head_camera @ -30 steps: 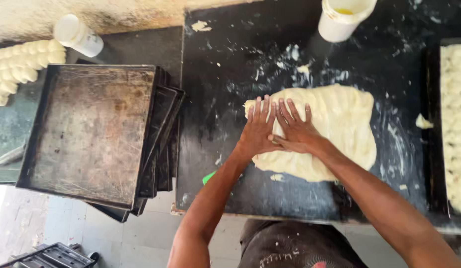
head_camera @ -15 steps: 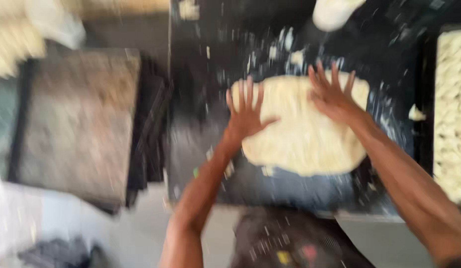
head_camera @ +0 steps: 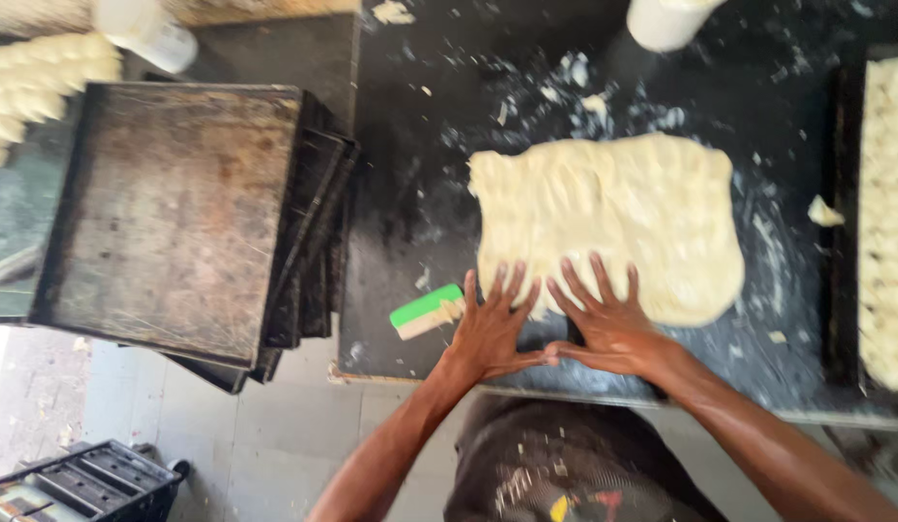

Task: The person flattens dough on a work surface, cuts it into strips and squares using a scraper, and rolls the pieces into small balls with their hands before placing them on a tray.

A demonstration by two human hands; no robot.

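A wide, flattened sheet of pale dough (head_camera: 613, 217) lies on a dark, floury work surface (head_camera: 420, 174). My left hand (head_camera: 495, 327) and my right hand (head_camera: 608, 319) press flat on the sheet's near edge, side by side, fingers spread, thumbs touching. Neither hand grips anything. A green-and-white scraper (head_camera: 427, 310) lies just left of my left hand.
A stack of dark metal baking trays (head_camera: 178, 213) sits to the left. Shaped dough pieces fill a tray at the right edge (head_camera: 889, 222) and lie at far left (head_camera: 33, 87). White containers (head_camera: 666, 19) (head_camera: 144, 29) stand at the back. A black crate (head_camera: 82, 483) is on the floor.
My hands went from the dough's middle out to its far part, spread apart, and have come back together at the near edge. The dough sheet looks wider and flatter.
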